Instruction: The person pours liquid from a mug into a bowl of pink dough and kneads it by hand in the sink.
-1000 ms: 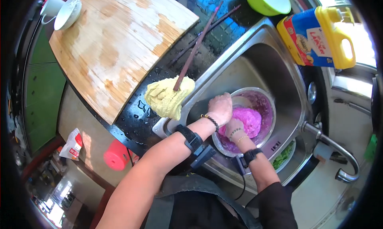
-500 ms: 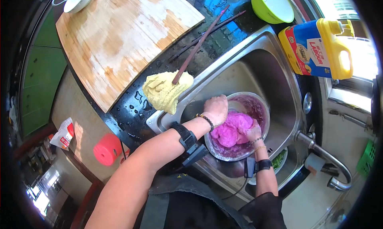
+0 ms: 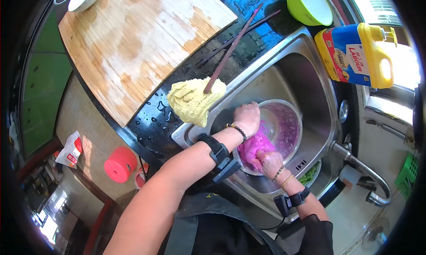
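Observation:
A metal bowl [image 3: 291, 123] sits in the sink, its inner wall smeared pink. Wet, bright pink dough [image 3: 256, 145] lies at the bowl's left and near side. My left hand [image 3: 247, 118] is closed at the bowl's upper left rim, beside the dough; its fingertips are hidden. At the near side, my right hand [image 3: 270, 162] curls its fingers into the pink dough. A lump of yellow dough [image 3: 191, 105] rests on the counter by the sink edge, with one end of a brown chopstick [image 3: 226, 62] on it.
Left of the sink [image 3: 290, 71] lies a large wooden board [image 3: 133, 46] with white cups. A second dark chopstick, a green bowl [image 3: 309, 7] and a yellow detergent jug [image 3: 355, 55] stand around it. The faucet [image 3: 361, 166] and chopped greens [image 3: 309, 175] are at the right.
The pink dough has shifted toward the near left of the bowl, baring more of its bottom. My right hand has moved left and nearer me. The whole view has shifted slightly.

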`<state>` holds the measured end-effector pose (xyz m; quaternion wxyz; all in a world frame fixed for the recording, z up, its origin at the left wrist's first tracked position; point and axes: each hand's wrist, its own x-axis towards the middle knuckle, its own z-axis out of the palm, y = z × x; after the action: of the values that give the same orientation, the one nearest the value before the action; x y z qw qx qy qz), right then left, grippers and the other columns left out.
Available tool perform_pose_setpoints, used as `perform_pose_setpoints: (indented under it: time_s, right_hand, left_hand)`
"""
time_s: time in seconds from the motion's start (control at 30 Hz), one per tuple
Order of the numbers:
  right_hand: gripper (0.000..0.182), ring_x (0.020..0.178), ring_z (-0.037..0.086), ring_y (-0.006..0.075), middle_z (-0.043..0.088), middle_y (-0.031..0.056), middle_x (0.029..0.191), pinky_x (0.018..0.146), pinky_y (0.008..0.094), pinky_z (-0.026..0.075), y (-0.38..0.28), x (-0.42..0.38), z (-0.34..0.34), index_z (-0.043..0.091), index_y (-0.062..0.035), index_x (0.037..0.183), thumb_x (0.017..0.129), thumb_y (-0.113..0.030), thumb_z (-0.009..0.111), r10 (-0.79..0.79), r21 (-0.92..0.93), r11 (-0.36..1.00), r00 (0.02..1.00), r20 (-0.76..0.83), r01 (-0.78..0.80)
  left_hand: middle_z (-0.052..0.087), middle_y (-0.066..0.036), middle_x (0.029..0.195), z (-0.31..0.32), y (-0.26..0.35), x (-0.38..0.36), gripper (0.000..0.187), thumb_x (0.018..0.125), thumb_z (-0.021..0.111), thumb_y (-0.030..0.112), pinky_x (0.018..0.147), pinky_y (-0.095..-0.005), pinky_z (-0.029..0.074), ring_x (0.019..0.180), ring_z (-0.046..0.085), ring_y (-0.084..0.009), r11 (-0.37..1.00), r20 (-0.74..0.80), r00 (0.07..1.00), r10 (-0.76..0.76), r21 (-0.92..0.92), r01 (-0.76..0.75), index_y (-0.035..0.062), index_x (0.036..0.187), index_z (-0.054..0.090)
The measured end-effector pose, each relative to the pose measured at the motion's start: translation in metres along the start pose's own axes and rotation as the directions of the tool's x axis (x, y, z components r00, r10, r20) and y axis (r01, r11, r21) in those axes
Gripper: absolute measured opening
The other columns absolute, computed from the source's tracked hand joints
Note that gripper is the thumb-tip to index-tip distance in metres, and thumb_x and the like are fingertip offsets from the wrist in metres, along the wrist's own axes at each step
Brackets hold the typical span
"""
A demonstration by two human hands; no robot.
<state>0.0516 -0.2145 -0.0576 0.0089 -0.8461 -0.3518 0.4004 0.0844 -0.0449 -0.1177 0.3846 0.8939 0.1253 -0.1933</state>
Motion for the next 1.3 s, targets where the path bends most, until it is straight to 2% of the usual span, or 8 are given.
perform_pose_setpoints:
  time_s: [0.23, 0.47, 0.87, 1.0, 1.07, 1.1, 1.2, 1.3]
  right_hand:
    - [0.021, 0.074, 0.062, 0.0287, 0.063, 0.0148, 0.075, 0.064, 0.0384, 0.051, 0.008, 0.046, 0.023, 0.066, -0.0087, 0.075, 0.072, -0.025, 0.053, 0.084, -0.259, 0.966, 0.954, 0.289, -0.007]
    - [0.022, 0.082, 0.062, 0.0267, 0.064, 0.0137, 0.088, 0.068, 0.0362, 0.051, 0.013, 0.075, 0.045, 0.067, -0.0084, 0.083, 0.073, -0.021, 0.051, 0.303, -0.285, 0.935, 0.892, 0.335, -0.21]
    - [0.02, 0.082, 0.062, 0.025, 0.064, 0.0119, 0.086, 0.069, 0.035, 0.05, 0.033, 0.095, 0.046, 0.066, -0.0091, 0.083, 0.074, -0.023, 0.055, 0.311, -0.255, 0.933, 0.925, 0.218, -0.253]
    - [0.018, 0.075, 0.06, 0.0312, 0.061, 0.0174, 0.078, 0.064, 0.0394, 0.049, 0.019, 0.048, 0.04, 0.063, -0.0063, 0.076, 0.072, -0.023, 0.057, 0.263, -0.059, 0.964, 0.964, 0.031, -0.261]
    - [0.016, 0.074, 0.059, 0.0332, 0.06, 0.0175, 0.077, 0.063, 0.041, 0.048, 0.026, 0.018, 0.024, 0.061, -0.0062, 0.077, 0.073, -0.021, 0.057, 0.069, 0.323, 0.945, 0.923, -0.379, 0.061]
    - [0.012, 0.073, 0.059, 0.0334, 0.06, 0.0154, 0.077, 0.063, 0.0419, 0.047, 0.042, 0.014, 0.024, 0.059, -0.0069, 0.08, 0.074, -0.017, 0.056, 0.132, 0.381, 0.924, 0.925, -0.357, 0.015]
    - [0.018, 0.08, 0.059, 0.0326, 0.061, 0.0158, 0.083, 0.069, 0.0414, 0.047, 0.061, 0.056, 0.001, 0.061, -0.0083, 0.084, 0.076, -0.023, 0.054, 0.177, 0.191, 0.977, 0.859, -0.48, -0.095]
    - [0.031, 0.087, 0.058, 0.0314, 0.061, 0.0186, 0.088, 0.075, 0.0408, 0.046, 0.068, 0.12, 0.016, 0.062, -0.0084, 0.09, 0.076, -0.034, 0.052, 0.212, 0.254, 0.955, 0.95, -0.228, -0.153]
  left_hand:
    - [0.062, -0.02, 0.08, -0.001, 0.0, 0.002, 0.016, 0.074, 0.048, 0.009, 0.069, -0.039, 0.05, 0.08, 0.062, -0.031, 0.999, 0.015, 0.999, -0.031, -0.014, 0.031, -0.0015, 0.086, 0.053]
    - [0.061, -0.02, 0.077, 0.001, -0.001, 0.003, 0.016, 0.076, 0.044, 0.009, 0.067, -0.0393, 0.05, 0.075, 0.062, -0.0316, 1.0, 0.002, 1.0, 0.0, 0.031, 0.0, -0.0021, 0.086, 0.051]
    - [0.061, -0.021, 0.078, -0.002, 0.0, 0.001, 0.016, 0.073, 0.046, 0.007, 0.068, -0.0414, 0.049, 0.078, 0.061, -0.0327, 0.999, 0.024, 1.0, 0.012, 0.034, -0.013, -0.0026, 0.085, 0.051]
    - [0.06, -0.022, 0.08, -0.005, -0.001, -0.001, 0.017, 0.072, 0.048, 0.007, 0.07, -0.0415, 0.049, 0.081, 0.06, -0.0332, 1.0, 0.017, 1.0, 0.014, 0.008, -0.014, -0.0029, 0.086, 0.052]
    - [0.06, -0.023, 0.082, -0.004, 0.0, 0.0, 0.019, 0.072, 0.049, 0.008, 0.071, -0.0415, 0.048, 0.083, 0.06, -0.034, 1.0, 0.033, 0.999, 0.016, 0.007, -0.016, -0.0029, 0.087, 0.052]
    - [0.06, -0.023, 0.083, -0.003, -0.001, 0.001, 0.021, 0.071, 0.051, 0.01, 0.071, -0.0412, 0.048, 0.082, 0.059, -0.0345, 1.0, 0.036, 0.999, 0.018, -0.001, -0.018, -0.0033, 0.088, 0.053]
    - [0.06, -0.023, 0.083, -0.005, -0.001, 0.001, 0.022, 0.071, 0.052, 0.01, 0.072, -0.0416, 0.048, 0.082, 0.06, -0.0343, 1.0, 0.059, 0.998, 0.025, 0.003, -0.026, -0.0037, 0.088, 0.052]
    - [0.06, -0.023, 0.082, -0.002, -0.002, 0.002, 0.023, 0.07, 0.052, 0.009, 0.073, -0.042, 0.047, 0.082, 0.059, -0.0349, 1.0, 0.025, 1.0, -0.004, 0.0, 0.004, -0.0044, 0.088, 0.052]
